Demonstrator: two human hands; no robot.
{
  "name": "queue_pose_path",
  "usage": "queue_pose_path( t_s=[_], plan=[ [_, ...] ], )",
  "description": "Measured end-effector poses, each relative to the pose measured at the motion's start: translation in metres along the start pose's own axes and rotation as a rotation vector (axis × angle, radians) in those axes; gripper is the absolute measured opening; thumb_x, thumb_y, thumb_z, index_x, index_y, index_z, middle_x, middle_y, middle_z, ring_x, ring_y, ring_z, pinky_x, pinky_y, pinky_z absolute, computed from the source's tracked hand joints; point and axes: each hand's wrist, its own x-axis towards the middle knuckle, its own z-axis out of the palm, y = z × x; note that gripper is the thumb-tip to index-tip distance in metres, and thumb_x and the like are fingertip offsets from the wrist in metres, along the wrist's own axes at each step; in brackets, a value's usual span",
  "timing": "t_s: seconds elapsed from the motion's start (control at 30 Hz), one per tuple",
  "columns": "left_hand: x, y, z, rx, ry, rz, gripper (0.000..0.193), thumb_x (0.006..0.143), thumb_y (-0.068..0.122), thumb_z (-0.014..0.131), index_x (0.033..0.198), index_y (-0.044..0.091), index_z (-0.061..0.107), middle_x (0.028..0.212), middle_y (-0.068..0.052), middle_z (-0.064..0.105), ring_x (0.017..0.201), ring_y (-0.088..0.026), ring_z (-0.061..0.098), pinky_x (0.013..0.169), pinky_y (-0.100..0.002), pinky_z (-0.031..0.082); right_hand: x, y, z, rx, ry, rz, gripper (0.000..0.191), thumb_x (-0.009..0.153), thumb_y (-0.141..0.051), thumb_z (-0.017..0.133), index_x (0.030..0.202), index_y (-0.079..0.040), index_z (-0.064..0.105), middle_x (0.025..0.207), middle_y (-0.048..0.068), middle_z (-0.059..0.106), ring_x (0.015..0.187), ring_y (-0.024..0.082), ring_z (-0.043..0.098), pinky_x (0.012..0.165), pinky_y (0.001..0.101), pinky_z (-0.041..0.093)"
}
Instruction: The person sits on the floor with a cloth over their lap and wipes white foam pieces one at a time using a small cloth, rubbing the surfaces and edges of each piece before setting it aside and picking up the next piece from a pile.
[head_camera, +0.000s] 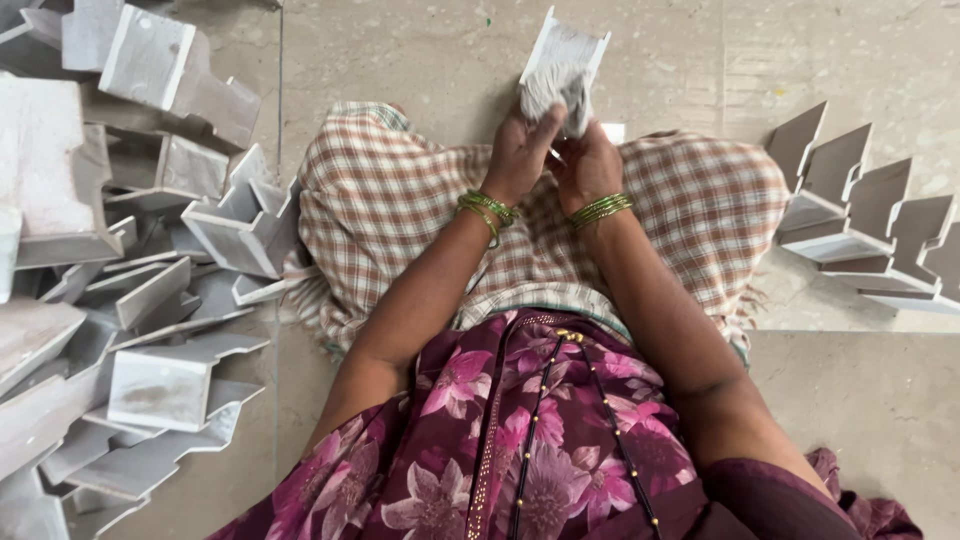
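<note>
I sit on the floor with a checked cloth (400, 200) spread over my lap. My left hand (520, 150) presses a crumpled grey rag (553, 88) against a pale grey metal channel piece (572, 45) held upright in front of me. My right hand (588, 165) grips the lower end of that same piece from the right. Both wrists wear green bangles. The bottom of the piece is hidden behind my fingers and the rag.
A big loose heap of similar grey metal pieces (120, 260) fills the left side. A neat row of several such pieces (860, 220) stands on the stone floor (860, 400) at the right. My floral maroon garment (520, 440) fills the foreground.
</note>
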Motion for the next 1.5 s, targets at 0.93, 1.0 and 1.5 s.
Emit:
queue_pose_path(
  t_s=[0.93,1.0,1.5],
  plan=[
    [0.095,-0.035,-0.066,-0.046,0.584,-0.1,0.044,0.094,0.013,0.07,0.135,0.003,0.058,0.125,-0.009,0.067,0.112,-0.018,0.066,0.098,-0.034,0.055,0.143,-0.032,-0.042,-0.67,0.108,-0.229,0.073,0.098,-0.016,0.077,0.157,-0.009,0.034,0.157,0.018,0.038,0.138,0.028,0.048,0.108,0.0371,0.048],
    [0.105,-0.042,-0.061,0.153,0.558,-0.132,0.043,0.096,0.015,0.067,0.136,0.003,0.06,0.128,-0.008,0.065,0.113,-0.019,0.067,0.098,-0.033,0.057,0.154,-0.02,-0.038,-0.664,0.033,-0.309,0.072,0.099,-0.014,0.073,0.156,-0.009,0.029,0.156,0.019,0.043,0.139,0.03,0.054,0.109,0.0376,0.054],
    [0.1,-0.085,-0.006,0.561,0.285,-0.021,0.039,0.096,0.016,0.065,0.135,0.007,0.066,0.128,-0.012,0.065,0.11,-0.024,0.072,0.098,-0.032,0.059,0.14,-0.07,-0.037,-1.685,-0.118,-0.615,0.091,0.095,-0.058,0.083,0.155,-0.006,0.038,0.149,0.036,0.033,0.121,0.049,0.058,0.097,0.0487,0.054]
  ],
)
